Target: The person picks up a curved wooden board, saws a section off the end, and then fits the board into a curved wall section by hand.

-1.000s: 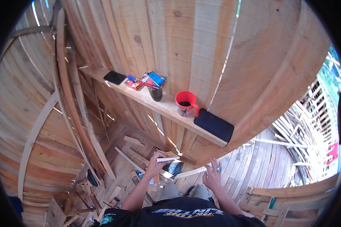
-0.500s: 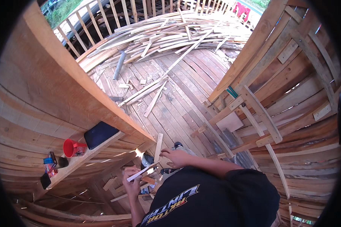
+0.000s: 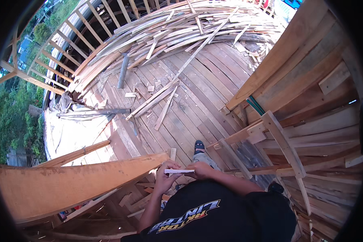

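My left hand (image 3: 163, 182) is closed on the left end of a short, thin, pale piece of wood (image 3: 177, 171), held level in front of my chest. My right hand (image 3: 203, 170) is closed at the piece's right end, its fingers partly hidden. Just beyond my left hand a narrow light wood strip (image 3: 173, 153) stands out; its lower end is hidden, and I cannot tell what supports it.
A thick wooden beam (image 3: 80, 179) runs along my left. Plank walling with battens (image 3: 284, 139) rises on the right. Ahead, on the plank floor (image 3: 197, 101), lie a grey pipe (image 3: 123, 72), loose offcuts and a large heap of wood strips (image 3: 169, 38) beside a railing (image 3: 82, 34).
My right hand, open and apart before, has come in and closed on the piece of wood. The piece has turned level. My view has swung, showing greenery at left; the shelf is mostly hidden.
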Demonstrator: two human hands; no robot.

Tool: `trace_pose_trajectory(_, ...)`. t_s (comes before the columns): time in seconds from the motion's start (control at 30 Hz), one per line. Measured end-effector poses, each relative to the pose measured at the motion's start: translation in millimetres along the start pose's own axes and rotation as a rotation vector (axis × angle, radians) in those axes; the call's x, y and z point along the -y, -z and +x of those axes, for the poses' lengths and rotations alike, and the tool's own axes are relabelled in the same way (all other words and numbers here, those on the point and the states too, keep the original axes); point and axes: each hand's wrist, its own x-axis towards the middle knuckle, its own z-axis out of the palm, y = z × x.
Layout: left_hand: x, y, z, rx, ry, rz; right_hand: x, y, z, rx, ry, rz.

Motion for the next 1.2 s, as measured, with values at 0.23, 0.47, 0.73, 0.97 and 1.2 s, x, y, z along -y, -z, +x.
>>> trace_pose_trajectory(0.23,-52,-23,131,-0.149,0.086,0.190,-37,83,56,-0.320,-0.151,0.144)
trace_pose_trajectory(0.47,-64,-36,179,-0.419,-0.052,0.311,-40,152,109,-0.261,-0.247,-0.078)
trace_pose_trajectory(0.73,-53,-41,255,-0.370,-0.161,0.362,-89,202,157,-0.530,-0.083,0.098)
trace_pose_trajectory(0.97,-45,-52,348,-0.152,-0.215,0.493,-97,259,169,-0.714,-0.148,-0.179)
trace_pose_trajectory(1.2,-36,-17,449,-0.109,-0.188,0.431,-136,310,214,-0.538,-0.318,-0.268)
